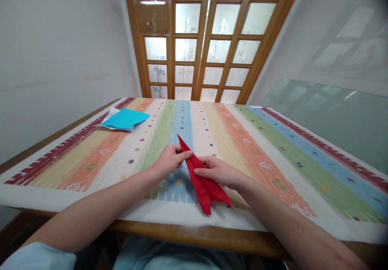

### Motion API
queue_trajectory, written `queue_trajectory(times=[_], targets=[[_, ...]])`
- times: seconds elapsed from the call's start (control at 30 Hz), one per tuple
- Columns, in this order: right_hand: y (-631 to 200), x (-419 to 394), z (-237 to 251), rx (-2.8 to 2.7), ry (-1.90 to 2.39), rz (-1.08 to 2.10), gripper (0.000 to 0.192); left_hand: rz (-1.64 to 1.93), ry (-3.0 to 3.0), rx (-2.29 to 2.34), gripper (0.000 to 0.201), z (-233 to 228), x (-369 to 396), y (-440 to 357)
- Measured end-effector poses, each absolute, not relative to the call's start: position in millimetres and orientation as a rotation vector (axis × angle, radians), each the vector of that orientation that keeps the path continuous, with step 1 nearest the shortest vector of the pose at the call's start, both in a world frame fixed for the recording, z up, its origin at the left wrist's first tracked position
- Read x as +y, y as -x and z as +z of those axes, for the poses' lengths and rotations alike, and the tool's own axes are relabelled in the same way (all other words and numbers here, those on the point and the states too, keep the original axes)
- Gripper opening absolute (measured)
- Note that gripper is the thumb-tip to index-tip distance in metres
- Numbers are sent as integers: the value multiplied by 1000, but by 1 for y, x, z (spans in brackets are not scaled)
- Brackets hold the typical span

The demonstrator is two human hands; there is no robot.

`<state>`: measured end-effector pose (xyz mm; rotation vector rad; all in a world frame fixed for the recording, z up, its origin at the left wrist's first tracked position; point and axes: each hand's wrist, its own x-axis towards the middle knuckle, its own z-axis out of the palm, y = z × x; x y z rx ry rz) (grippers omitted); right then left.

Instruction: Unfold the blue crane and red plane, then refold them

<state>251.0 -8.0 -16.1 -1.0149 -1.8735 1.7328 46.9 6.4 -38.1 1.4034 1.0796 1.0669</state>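
A folded piece of red paper [202, 190], long and narrow with a sharp tip at its far end, is held just above the table near its front edge. Its wider near end splits into two ragged points. My left hand [170, 159] pinches it near the tip, thumb on top and fingers beneath. Around the middle of the paper, my right hand [216, 171] grips its right side, thumb pressed on the upper face. The fingers under the paper are partly hidden.
A striped, patterned tablecloth [121, 173] covers the table. Blue paper [125, 119] lies over white sheets at the far left. A glass panel [327, 116] leans along the right wall. Wooden doors with panes [194, 62] stand behind the table.
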Motion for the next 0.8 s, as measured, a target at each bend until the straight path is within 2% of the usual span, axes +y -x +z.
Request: queue_trajectory(times=[0.53, 0.8], targets=[[-282, 14, -10, -1848, 1038, 1911, 39, 1257, -1254, 1111, 36, -31, 20, -32], [-293, 21, -11, -1857, 1049, 1954, 36, 1375, -1191, 1116, 37, -31, 36, -19]])
